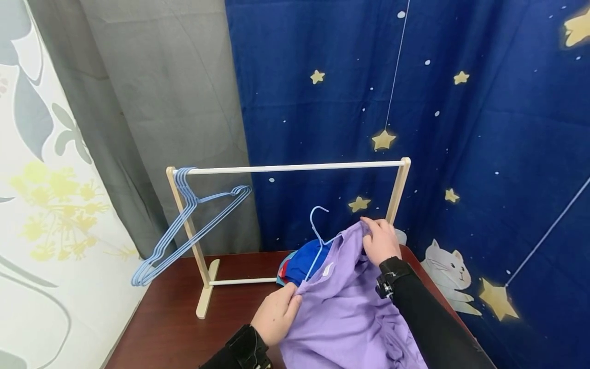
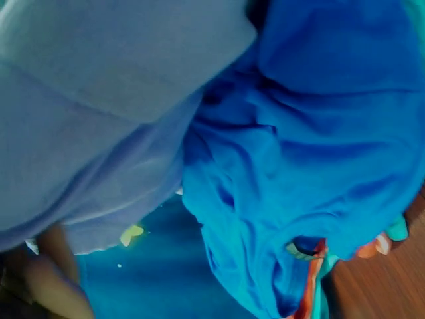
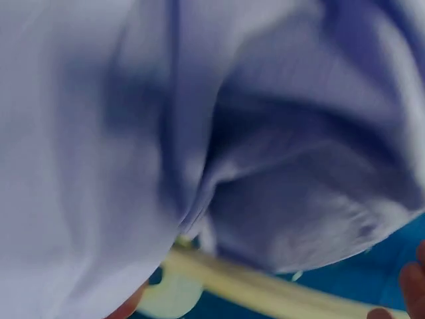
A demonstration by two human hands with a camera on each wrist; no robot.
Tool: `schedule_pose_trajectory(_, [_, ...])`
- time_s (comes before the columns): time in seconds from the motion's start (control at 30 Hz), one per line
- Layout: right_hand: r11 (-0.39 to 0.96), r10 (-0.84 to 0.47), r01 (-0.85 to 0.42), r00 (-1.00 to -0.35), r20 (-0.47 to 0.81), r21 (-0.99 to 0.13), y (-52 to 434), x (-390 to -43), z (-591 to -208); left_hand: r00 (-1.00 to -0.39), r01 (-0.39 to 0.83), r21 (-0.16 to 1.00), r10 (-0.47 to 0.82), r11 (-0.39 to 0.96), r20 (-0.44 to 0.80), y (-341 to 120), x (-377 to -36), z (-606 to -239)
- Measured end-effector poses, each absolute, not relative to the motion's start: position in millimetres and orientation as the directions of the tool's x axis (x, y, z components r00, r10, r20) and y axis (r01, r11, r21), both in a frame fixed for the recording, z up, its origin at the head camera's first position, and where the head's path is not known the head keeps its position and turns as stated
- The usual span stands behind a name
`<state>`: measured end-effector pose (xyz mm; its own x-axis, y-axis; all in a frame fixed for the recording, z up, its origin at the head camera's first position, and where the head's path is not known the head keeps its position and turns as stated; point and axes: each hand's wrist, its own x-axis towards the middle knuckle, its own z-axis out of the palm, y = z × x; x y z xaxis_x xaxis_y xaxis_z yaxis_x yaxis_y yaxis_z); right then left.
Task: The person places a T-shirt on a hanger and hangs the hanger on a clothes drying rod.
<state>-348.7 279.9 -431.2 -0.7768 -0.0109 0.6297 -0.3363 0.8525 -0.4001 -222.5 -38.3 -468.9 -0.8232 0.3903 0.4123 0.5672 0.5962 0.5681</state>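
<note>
Limp purple cotton shirt (image 1: 350, 312) at 6 o'clock of the wooden rack (image 1: 289, 167), on a thin blue wire hanger (image 1: 318, 230). Left hand (image 1: 275, 313) and right hand (image 1: 381, 240) pinch its shoulders. Likely light, floppy; best held by the shoulder seams.

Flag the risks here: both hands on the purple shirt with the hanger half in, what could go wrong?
1. The hanger sits only partly inside the purple shirt; if either grip loosens, left hand or right hand, it may slip out.
2. The shirt hangs over the blue clothes behind it and could drag them along.
3. The right hand works close to the rack; a tug might knock it.
</note>
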Motion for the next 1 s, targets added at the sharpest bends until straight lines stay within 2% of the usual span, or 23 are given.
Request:
schedule_pose_trajectory(0.07, [0.823,-0.079,-0.419,-0.754,0.652,-0.385,272,-345,-430,-0.826,0.563,0.575,0.375,0.594,0.421,-36,-222,-466])
schedule_pose_trajectory(0.17, [0.773,-0.199,-0.506,-0.767,0.610,-0.383,257,-336,-426,-0.827,0.560,0.577,0.365,0.594,0.427,-32,-222,-461])
schedule_pose_trajectory(0.3, [0.766,-0.256,-0.518,-0.788,0.560,-0.380,243,-331,-421,-0.838,0.544,0.586,0.366,0.600,0.404,-21,-223,-454])
schedule_pose_trajectory(0.4, [0.779,-0.240,-0.507,-0.784,0.572,-0.368,241,-333,-417,-0.844,0.536,0.590,0.377,0.604,0.381,-12,-223,-450])
schedule_pose_trajectory(0.6, [0.788,-0.163,-0.443,-0.820,0.549,-0.427,246,-339,-406,-0.838,0.543,0.616,0.421,0.571,0.347,-1,-220,-440])
schedule_pose_trajectory(0.73, [0.776,-0.122,-0.437,-0.812,0.571,-0.455,252,-348,-397,-0.823,0.551,0.657,0.465,0.516,0.325,4,-220,-432])
schedule_pose_trajectory(0.87, [0.743,-0.082,-0.450,-0.796,0.600,-0.495,262,-358,-390,-0.780,0.592,0.685,0.515,0.424,0.355,11,-223,-426])
schedule_pose_trajectory(1.0, [0.684,-0.018,-0.411,-0.836,0.549,-0.603,272,-360,-379,-0.718,0.654,0.682,0.553,0.329,0.422,22,-229,-419])
